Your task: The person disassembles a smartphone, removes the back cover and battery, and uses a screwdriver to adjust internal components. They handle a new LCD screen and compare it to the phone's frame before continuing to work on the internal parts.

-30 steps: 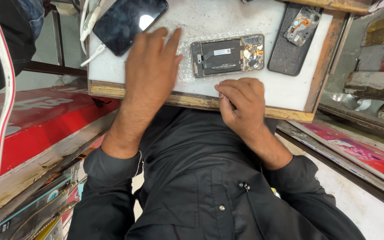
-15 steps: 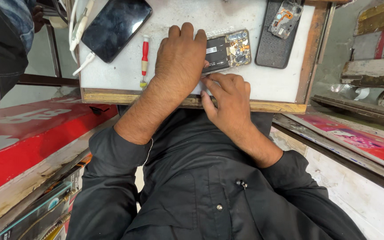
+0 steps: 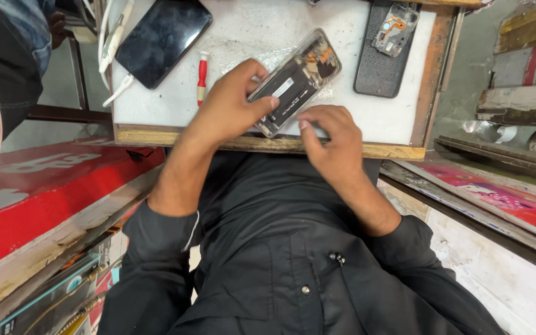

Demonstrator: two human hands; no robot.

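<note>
Gripping the opened phone (image 3: 294, 84) with my left hand (image 3: 234, 102), I tilt it above the white worktop (image 3: 249, 37), near its front edge. My right hand (image 3: 330, 139) curls beside its lower end, fingertips touching it. A red screwdriver (image 3: 201, 77) lies left of my left hand.

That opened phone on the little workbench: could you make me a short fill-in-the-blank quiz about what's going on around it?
1. The opened phone is gripped along its edge by the person's ____ hand.
2. The right hand touches the phone's ____ end, the one closest to the person's body.
3. The small screwdriver lying left of the hands has a ____ handle.
4. The dark phone screen lies at the white tabletop's far ____ corner.

Missing words: left; near; red; left
</note>
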